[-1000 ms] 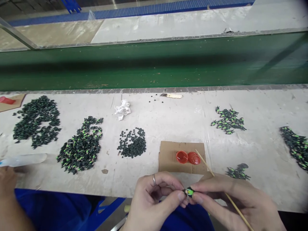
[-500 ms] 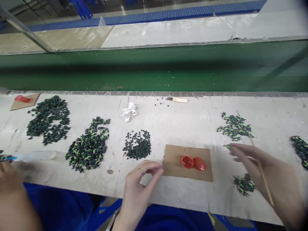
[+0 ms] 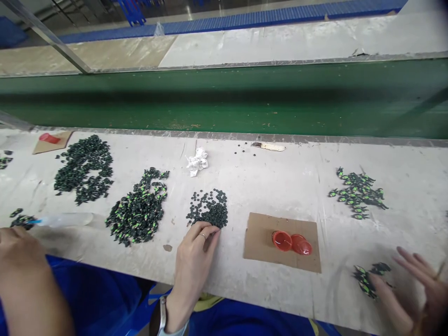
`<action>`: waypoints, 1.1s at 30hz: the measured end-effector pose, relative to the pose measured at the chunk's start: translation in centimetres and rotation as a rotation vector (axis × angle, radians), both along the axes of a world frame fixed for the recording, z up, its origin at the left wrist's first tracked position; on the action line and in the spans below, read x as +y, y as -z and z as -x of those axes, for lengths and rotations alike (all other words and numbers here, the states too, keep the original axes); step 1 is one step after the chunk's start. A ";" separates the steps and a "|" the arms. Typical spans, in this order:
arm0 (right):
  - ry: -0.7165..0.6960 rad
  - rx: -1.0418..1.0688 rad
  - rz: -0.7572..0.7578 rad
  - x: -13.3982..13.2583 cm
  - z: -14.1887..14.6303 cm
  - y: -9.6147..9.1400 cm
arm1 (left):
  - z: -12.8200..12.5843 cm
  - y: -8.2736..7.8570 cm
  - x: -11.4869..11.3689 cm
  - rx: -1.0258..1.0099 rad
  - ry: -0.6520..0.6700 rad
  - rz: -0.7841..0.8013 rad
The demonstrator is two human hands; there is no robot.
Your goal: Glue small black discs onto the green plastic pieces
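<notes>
Left hand (image 3: pixel 193 261) curls down at black discs (image 3: pixel 215 213), its hold unclear; right hand (image 3: pixel 433 299) spreads wide.

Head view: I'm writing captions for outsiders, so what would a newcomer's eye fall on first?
Probably the glossy red cup and the red piece beside it, on brown cardboard right of centre. Next, the heap of dark pieces flecked with green, left of centre. Then the left hand, at the near edge of the small black discs.
</notes>
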State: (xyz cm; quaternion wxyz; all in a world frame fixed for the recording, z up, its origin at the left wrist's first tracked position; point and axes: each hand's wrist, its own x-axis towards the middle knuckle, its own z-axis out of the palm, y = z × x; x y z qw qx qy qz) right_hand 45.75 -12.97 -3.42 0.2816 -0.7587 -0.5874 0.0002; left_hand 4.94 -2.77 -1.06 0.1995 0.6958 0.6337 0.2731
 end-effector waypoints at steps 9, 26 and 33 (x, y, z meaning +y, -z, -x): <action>-0.231 -0.015 -0.017 4.0 2.6 1.0 | 0.5 -0.1 -0.7 0.051 0.045 -0.103; -0.142 0.210 -0.151 6.2 4.6 -1.9 | -1.4 -1.3 2.2 0.315 0.176 -0.055; -0.195 0.436 0.034 5.9 7.9 -6.5 | -1.9 -2.4 3.7 0.345 0.243 0.039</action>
